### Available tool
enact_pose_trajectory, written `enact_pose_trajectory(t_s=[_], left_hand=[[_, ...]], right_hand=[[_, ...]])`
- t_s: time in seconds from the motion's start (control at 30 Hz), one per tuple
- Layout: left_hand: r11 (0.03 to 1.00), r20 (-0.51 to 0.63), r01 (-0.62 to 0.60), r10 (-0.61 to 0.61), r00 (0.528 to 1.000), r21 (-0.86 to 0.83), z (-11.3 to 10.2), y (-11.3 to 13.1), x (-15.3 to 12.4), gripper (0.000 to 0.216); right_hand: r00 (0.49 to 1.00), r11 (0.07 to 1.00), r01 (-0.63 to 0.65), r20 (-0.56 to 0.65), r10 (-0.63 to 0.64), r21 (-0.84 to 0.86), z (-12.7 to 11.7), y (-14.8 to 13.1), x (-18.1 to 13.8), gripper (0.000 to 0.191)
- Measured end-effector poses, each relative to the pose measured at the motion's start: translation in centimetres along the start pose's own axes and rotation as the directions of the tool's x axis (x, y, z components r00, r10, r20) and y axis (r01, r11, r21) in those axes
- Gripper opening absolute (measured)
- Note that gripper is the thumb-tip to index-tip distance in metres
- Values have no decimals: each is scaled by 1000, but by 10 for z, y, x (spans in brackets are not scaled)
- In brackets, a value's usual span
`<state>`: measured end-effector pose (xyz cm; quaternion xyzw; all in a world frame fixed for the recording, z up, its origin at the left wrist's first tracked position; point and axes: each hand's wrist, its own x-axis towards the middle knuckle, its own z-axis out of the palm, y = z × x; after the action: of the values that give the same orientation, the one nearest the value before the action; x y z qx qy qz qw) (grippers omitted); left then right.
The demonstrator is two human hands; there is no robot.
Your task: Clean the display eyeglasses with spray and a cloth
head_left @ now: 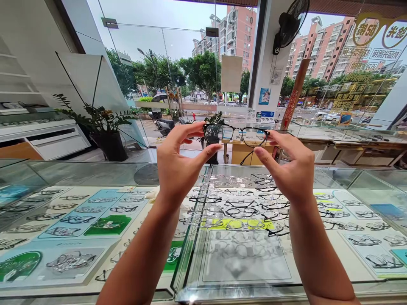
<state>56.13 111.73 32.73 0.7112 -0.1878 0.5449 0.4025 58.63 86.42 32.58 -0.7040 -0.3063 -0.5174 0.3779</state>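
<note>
A pair of eyeglasses [238,128] with dark upper rims and clear lenses is held up level above the glass counter, one end in each hand. My left hand [181,163] has its fingertips at the left end of the frame, with the thumb stretched out below the left lens. The fingertips of my right hand [291,165] are at the right hinge, and its thumb lies just under the right lens. One dark temple arm slants down beneath the right lens. How the other temple arm lies is hard to make out.
Under the glass counter [248,292] lie several rows of spectacle frames [241,212]. More frames on blue and green cards [108,224] fill the left case. A potted plant [110,142] stands beyond, before the glass front. A black fan [289,27] hangs on the pillar.
</note>
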Motion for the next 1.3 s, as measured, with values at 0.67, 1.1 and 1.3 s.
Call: enact_pose_trajectory(t_s=[0.67,1.1,1.3], left_hand=[[999,18,47,-46,999,-24,0,-4,1,58],[996,48,68,-66,997,-50,1,-5,1,55],[997,56,64,-61,997,-50,2,-5,2,56]], right_hand=[[1000,999,-1,-12,1,38,-1,-1,0,42],[1000,1000,-1,-20,1,27,-2,-3,1,41],[1000,1000,0,-24,0,26,-2,-5,1,41]])
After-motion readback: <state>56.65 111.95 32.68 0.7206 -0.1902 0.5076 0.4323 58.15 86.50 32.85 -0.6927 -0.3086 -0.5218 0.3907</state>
